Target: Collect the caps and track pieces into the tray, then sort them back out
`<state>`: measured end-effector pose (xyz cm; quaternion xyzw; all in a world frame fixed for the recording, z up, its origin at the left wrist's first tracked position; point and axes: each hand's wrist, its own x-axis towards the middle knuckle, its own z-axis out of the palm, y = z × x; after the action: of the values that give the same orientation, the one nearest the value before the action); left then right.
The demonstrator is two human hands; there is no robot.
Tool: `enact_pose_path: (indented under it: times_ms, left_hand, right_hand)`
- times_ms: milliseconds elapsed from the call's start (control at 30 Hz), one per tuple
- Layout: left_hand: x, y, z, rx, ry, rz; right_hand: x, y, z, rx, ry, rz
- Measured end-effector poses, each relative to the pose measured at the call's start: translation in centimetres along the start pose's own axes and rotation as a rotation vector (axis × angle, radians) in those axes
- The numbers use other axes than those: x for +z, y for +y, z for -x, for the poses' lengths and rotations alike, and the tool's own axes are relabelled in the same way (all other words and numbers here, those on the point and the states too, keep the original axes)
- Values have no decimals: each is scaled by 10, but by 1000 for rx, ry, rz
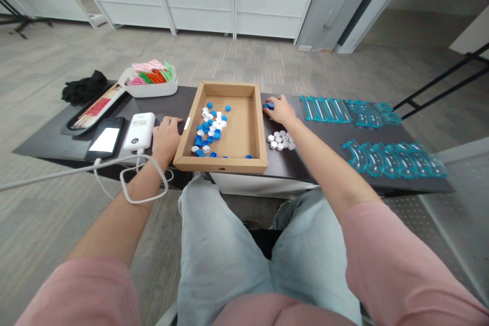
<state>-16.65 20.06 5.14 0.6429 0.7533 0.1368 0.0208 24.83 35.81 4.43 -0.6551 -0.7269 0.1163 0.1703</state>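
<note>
A shallow cardboard box (244,165) stands on the dark table, with blue and white hexagonal pieces (211,131) loose inside, mostly along its left half. To the right of the box, my right hand (281,110) is down at the tabletop, fingers closed around blue hexagonal pieces (269,105); the fingers partly hide how many. Nearer me on that side lies a cluster of white hexagonal pieces (280,140), side by side. My left hand (167,136) rests on the table just left of the box, fingers stretched towards its wall and holding nothing visible.
Clear teal plastic parts lie in rows, one row (326,110) at the back right and another (395,159) nearer. Left are a power bank (139,131), a phone (106,137), white cables, a long black tray (97,109), a white basket (153,89) and black cloth (84,88).
</note>
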Motion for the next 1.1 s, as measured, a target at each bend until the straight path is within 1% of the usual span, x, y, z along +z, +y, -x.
enact_pose_path:
  times_ms: [67,133,200,233,267,300,367,400,433,500,600,700,767,833,900,967,1033,1100]
  left_hand:
    - [-3,2,1,2,-18,7]
    - [-6,3,2,5,-42,19]
    - [-8,5,3,7,-57,33]
    - [-9,6,3,6,-61,37]
    - [-10,7,4,2,-60,39]
    - [-10,7,4,0,-59,41]
    - [-10,7,4,-2,-57,42]
    - [-10,7,4,-3,-57,42]
    - [-10,6,4,-4,-59,43]
    - [-9,6,3,3,-65,42]
    - [-8,7,3,1,-52,22]
    - [-6,8,3,-12,-24,-1]
    - [-5,7,2,-7,-17,-4]
    - [-4,6,2,-1,-15,0]
    - [-3,5,1,0,-12,4]
    - [-3,5,1,0,-10,8]
    - [-4,6,2,-4,-10,8]
    - [-6,7,3,-12,-15,4]
  right_hand:
    - [-3,7,-3,7,66,-62]
    - [-10,7,-4,-31,159,-121]
    - [-20,-6,0,-141,235,-164]
    - [-25,-19,3,-221,241,-173]
    - [-29,-34,7,-313,215,-174]
    - [-33,-51,12,-409,160,-164]
    - [-34,-89,24,-581,0,-109]
    - [-31,-107,29,-643,-80,-65]
    - [-27,-123,35,-679,-148,-10]
    - [-14,-147,44,-694,-240,119]
    - [4,-163,54,-684,-299,280]
    - [11,-164,61,-708,-300,313]
    - [9,-161,64,-719,-282,262]
    - [1,-157,65,-733,-256,149]
    - [-13,-149,67,-744,-216,-14]
    - [-33,-135,72,-726,-163,-172]
    - [-57,-112,83,-651,-78,-274]
    - [-81,-81,99,-540,26,-315]
